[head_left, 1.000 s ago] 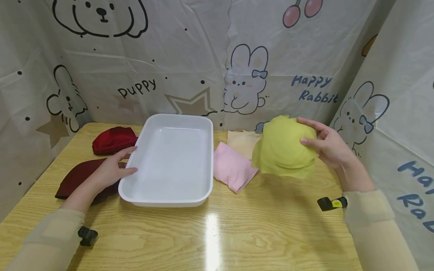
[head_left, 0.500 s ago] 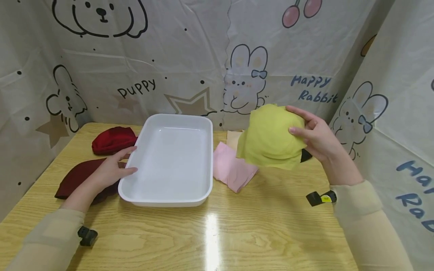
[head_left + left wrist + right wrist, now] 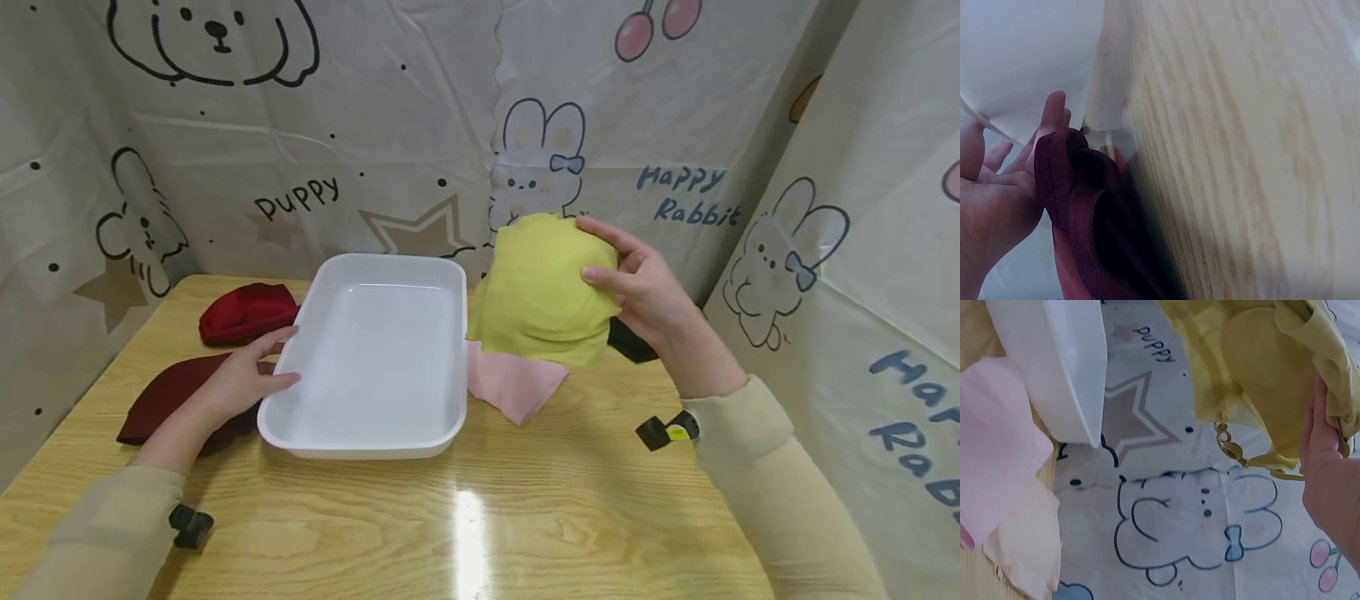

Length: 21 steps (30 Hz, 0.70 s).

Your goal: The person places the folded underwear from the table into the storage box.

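Note:
My right hand [image 3: 648,287] holds a yellow bra [image 3: 551,287] by its right side, thumb in front and fingers behind. It hangs raised near the tray's right side, overlapping the pink cloth from the head view. A strap with small rings [image 3: 1227,442] dangles from it in the right wrist view. At the other side, my left hand [image 3: 240,383] holds the left rim of a white tray [image 3: 375,358], thumb and index fingertips over the edge. The tray's inside is bare. Beneath that wrist lies a maroon stitched garment [image 3: 172,396], whose layered edges [image 3: 1082,206] show in the left wrist view.
A bright red folded garment [image 3: 247,315] sits at the back left. Right of the tray lie a folded pink cloth [image 3: 517,392] and a beige one [image 3: 1029,540]. A black item [image 3: 630,342] shows behind the right hand. A printed curtain [image 3: 420,125] encloses the table.
My right hand has carried the yellow bra leftward and slightly up, toward the tray. The black item has come into view behind it. My left hand keeps its place on the tray.

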Each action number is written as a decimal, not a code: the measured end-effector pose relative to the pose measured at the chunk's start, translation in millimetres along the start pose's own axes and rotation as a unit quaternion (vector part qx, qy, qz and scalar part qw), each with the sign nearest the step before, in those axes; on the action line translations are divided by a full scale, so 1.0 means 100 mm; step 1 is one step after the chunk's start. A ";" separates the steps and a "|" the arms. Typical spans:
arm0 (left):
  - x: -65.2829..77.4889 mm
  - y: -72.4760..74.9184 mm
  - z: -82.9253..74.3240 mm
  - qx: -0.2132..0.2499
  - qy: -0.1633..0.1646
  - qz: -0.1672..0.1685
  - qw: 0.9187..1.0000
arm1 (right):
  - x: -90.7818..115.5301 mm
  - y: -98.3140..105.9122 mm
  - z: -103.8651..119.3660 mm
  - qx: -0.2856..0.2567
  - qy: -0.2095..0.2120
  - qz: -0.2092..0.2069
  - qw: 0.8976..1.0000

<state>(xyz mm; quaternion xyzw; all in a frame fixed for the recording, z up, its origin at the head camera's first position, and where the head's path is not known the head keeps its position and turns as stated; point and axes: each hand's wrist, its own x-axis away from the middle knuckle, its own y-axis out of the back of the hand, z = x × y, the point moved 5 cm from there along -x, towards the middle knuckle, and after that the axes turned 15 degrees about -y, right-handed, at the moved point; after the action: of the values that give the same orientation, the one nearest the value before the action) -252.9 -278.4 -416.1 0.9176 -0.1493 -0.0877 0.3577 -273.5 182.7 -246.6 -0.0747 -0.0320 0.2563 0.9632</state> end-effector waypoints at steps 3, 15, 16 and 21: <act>0.00 0.01 0.00 -0.004 0.002 0.001 1.000 | -0.06 -0.11 -0.03 0.005 -0.007 0.004 1.000; 0.01 0.00 0.00 -0.006 0.004 0.002 1.000 | -0.31 -0.49 -0.20 -0.014 -0.036 0.030 0.999; 0.01 0.00 0.00 -0.006 0.004 0.002 1.000 | -0.32 -0.52 -0.22 -0.016 -0.039 0.034 0.999; 0.01 0.00 -0.03 -0.004 0.004 0.001 1.000 | -0.41 -0.65 -0.34 -0.028 -0.048 0.051 0.997</act>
<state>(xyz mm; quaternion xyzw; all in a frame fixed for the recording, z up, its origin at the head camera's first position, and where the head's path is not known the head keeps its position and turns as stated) -251.6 -277.0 -414.1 0.9164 -0.1484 -0.0838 0.3621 -273.3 101.9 -271.1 -0.0906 -0.0816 0.3072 0.9438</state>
